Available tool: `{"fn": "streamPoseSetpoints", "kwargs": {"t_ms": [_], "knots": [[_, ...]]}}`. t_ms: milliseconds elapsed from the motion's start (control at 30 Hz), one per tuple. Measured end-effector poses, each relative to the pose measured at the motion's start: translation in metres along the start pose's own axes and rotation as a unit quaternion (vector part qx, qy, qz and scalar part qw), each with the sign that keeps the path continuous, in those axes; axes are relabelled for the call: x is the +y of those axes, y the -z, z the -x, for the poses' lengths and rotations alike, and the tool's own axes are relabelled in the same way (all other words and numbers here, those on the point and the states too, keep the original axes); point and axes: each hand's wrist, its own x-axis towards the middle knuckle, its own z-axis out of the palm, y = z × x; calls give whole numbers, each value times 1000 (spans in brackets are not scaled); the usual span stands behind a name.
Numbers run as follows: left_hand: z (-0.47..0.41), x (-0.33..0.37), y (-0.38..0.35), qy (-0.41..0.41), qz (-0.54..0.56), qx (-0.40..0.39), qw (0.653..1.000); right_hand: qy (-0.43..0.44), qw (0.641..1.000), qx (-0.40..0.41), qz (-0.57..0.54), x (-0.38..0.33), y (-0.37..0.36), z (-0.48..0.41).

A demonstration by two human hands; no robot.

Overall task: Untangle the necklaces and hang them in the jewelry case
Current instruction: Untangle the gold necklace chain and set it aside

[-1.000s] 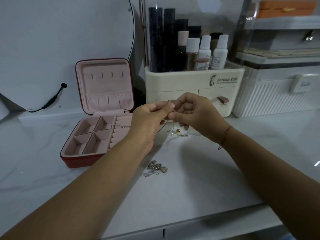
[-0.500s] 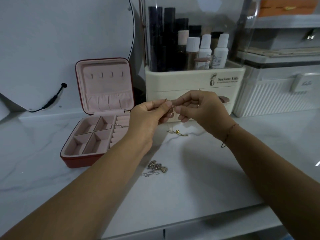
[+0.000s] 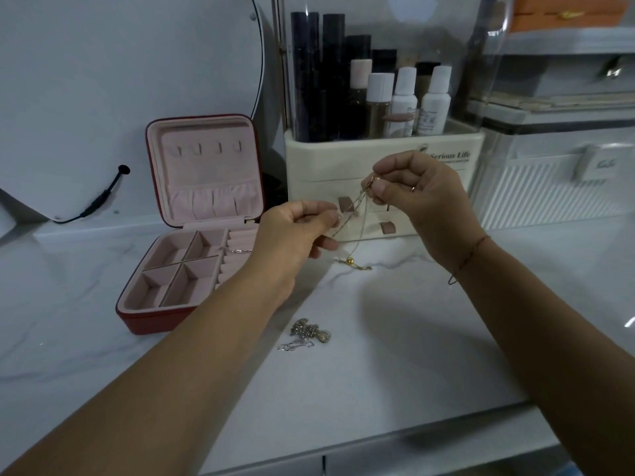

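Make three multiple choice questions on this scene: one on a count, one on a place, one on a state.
1. How many hooks show in the lid of the jewelry case? A two. B four. C six.
2. Where does the silver tangle lie? A in the case. B on the countertop between the forearms. C on a hook.
3. How is the gold necklace held? A loose in the case. B hung from a hook. C pinched by the left hand and the right hand.
Answers: 1 B, four hooks stand in a row. 2 B, it sits on bare marble. 3 C, the chain runs between both hands' fingertips.
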Motion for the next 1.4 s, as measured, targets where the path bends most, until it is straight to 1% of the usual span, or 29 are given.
{"fn": "streamPoseSetpoints", "kwargs": {"t_ms": [67,167,234,334,400,500,534,567,601,634,701,767,867,1034,1134,1268,1334,1401], "knots": [[1,0,2,-16,-31,7,999,-2,1000,0,-5,-1,0,0],[2,-1,2,-76,-114,31,990,-5,1000,-14,0,0,-2,0],[4,1,1,-110,-139,39,983,-9,1000,-27,6,0,-3,1],[7,6,0,-132,-161,14,978,-10,999,-35,19,0,-3,1],[10,10,0,-103,-174,-33,979,-8,999,-31,26,0,-3,1],[12,11,2,-23,-168,-119,978,-5,999,-24,48,0,-2,2],[11,9,3,-22,-184,-129,974,-6,998,-23,51,0,-2,2],[11,8,3,-42,-213,-120,969,-8,998,-22,54,0,-3,2],[9,7,2,-78,-237,-94,964,-10,998,-21,58,0,-3,2],[8,7,2,-113,-239,-59,963,-11,998,-24,63,-1,-3,2],[6,7,2,-143,-182,-10,973,-11,997,-37,68,-1,-3,3],[5,7,0,-142,-133,-2,981,-14,997,-56,52,-2,-4,3],[5,5,-1,-124,-126,-15,984,-14,997,-79,23,-3,-6,4],[3,3,-3,-99,-125,-20,987,-22,996,-83,21,-4,-8,5],[2,3,-5,-60,-86,-21,994,-38,996,-74,-20,-3,-9,4],[-3,4,-3,1,-19,-32,999,-74,990,-50,-110,-4,-9,2],[-5,6,-3,36,44,-44,997,-83,988,-44,-122,-5,-7,1],[-5,10,-1,68,133,-65,987,-89,989,-42,-110,-3,-5,0]]}}
